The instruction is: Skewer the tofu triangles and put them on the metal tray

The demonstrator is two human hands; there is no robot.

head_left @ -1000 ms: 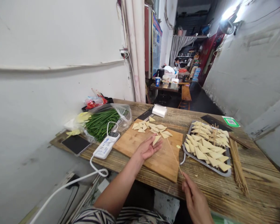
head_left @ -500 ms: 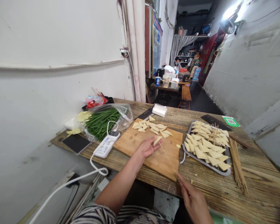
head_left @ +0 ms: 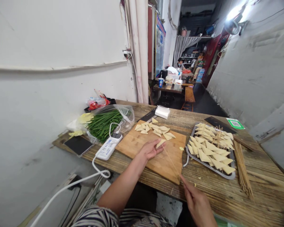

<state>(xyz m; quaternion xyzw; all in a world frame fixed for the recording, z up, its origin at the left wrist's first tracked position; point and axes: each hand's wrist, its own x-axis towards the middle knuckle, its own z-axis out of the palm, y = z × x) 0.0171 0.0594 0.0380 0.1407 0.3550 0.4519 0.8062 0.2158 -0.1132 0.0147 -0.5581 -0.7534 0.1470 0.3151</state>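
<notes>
Above the wooden cutting board (head_left: 132,148), my left hand (head_left: 150,149) holds a pale yellow tofu triangle (head_left: 160,143) between thumb and fingers. My right hand (head_left: 198,201), closed near the table's front edge, grips the lower end of a thin bamboo skewer (head_left: 171,161). The skewer's far end meets the triangle in my left hand; how deep it goes I cannot tell. Several loose tofu triangles (head_left: 144,126) lie at the back of the board. To the right, a metal tray (head_left: 213,171) carries many skewered triangles (head_left: 209,145). Beside it lies a bundle of bamboo skewers (head_left: 242,170).
Left of the board are a white power strip (head_left: 107,148) with a cable, a bag of green chives (head_left: 106,124) and a dark phone (head_left: 78,145). Behind it lie a knife (head_left: 147,116) and a white box (head_left: 162,112). A person (head_left: 180,64) sits far back.
Both hands keep nearly the same pose, with the skewer at the tofu triangle. The whole view has shifted very slightly.
</notes>
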